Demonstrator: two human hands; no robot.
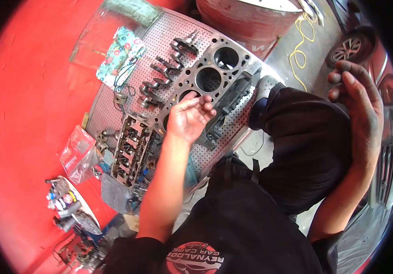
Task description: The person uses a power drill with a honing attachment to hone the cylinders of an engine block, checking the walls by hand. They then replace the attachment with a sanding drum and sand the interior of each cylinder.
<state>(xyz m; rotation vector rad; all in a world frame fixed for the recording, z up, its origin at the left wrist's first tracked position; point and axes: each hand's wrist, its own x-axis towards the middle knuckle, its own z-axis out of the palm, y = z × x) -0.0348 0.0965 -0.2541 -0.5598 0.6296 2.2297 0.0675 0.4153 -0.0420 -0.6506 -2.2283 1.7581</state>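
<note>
My left hand point(190, 118) is over the grey engine block point(191, 73), palm up with fingers loosely curled and nothing in it. It hides part of the lower cylinder bores. My right hand point(363, 105) is raised at the far right, away from the parts, its soiled fingers half bent and apart, holding nothing. Alongside the block lies a crankshaft point(168, 68) on the perforated metal tabletop point(109, 107). Left of my forearm sits a cylinder head point(130, 150) with its valve gear showing. A dark part point(233, 93) lies along the block's near side.
A floral cloth point(122, 52) and a clear panel point(89, 41) lie at the table's far end. A plastic bag point(78, 153) and a tray of bottles and parts point(84, 205) are at left. A yellow cord point(296, 57) trails on the floor near a car wheel point(347, 48).
</note>
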